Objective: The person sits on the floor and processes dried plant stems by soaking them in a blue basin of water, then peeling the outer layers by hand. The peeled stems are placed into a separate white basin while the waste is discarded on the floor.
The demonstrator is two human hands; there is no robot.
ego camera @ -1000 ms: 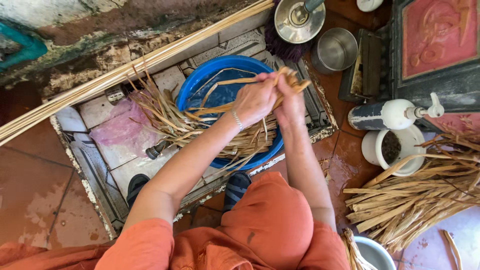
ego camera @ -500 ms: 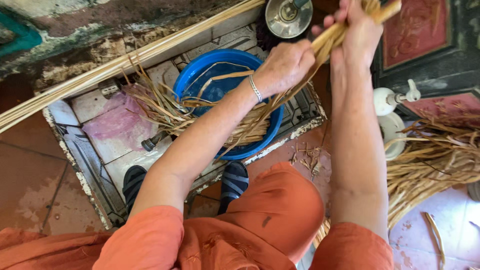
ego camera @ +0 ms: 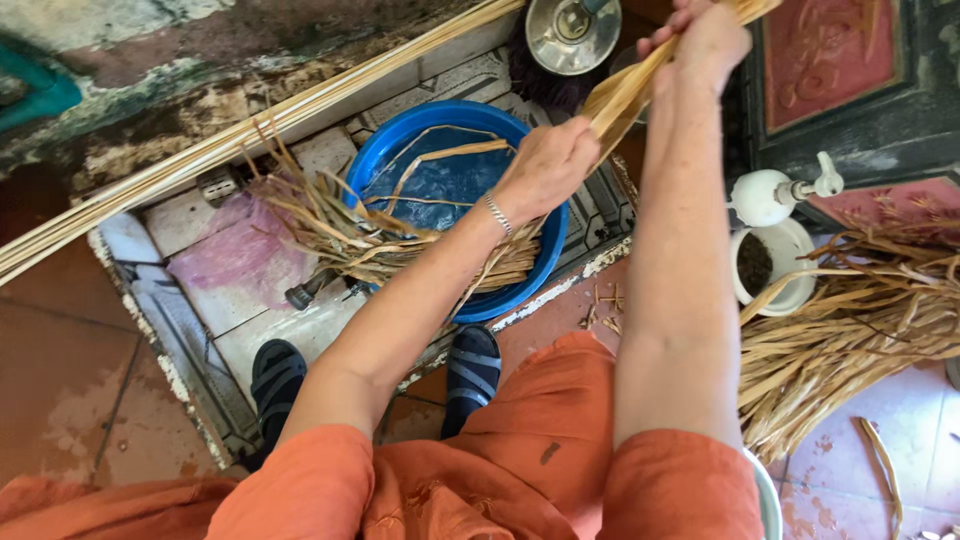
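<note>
My left hand (ego camera: 545, 165) grips a bundle of tan dried leaf strips (ego camera: 625, 90) over the right rim of a round blue basin (ego camera: 400, 140) holding water. A silver bracelet sits on that wrist. My right hand (ego camera: 705, 35) holds the same bundle higher up, near the top edge of the view, so the strips run diagonally between both hands. More wet strips (ego camera: 340, 235) hang out of the basin toward the left. My knees in orange cloth fill the bottom of the view.
A pile of dried strips (ego camera: 850, 330) lies at the right beside a white cup (ego camera: 775, 265) and a white spray bottle (ego camera: 775, 195). Long pale canes (ego camera: 250, 135) run diagonally along the wall. A metal lid (ego camera: 572, 32) sits at the top. My sandalled feet (ego camera: 472, 365) rest on the tiled edge.
Both hands have drawn the bundle up and to the right, out of the basin. My right hand rose to the top edge; the camera view shifted slightly.
</note>
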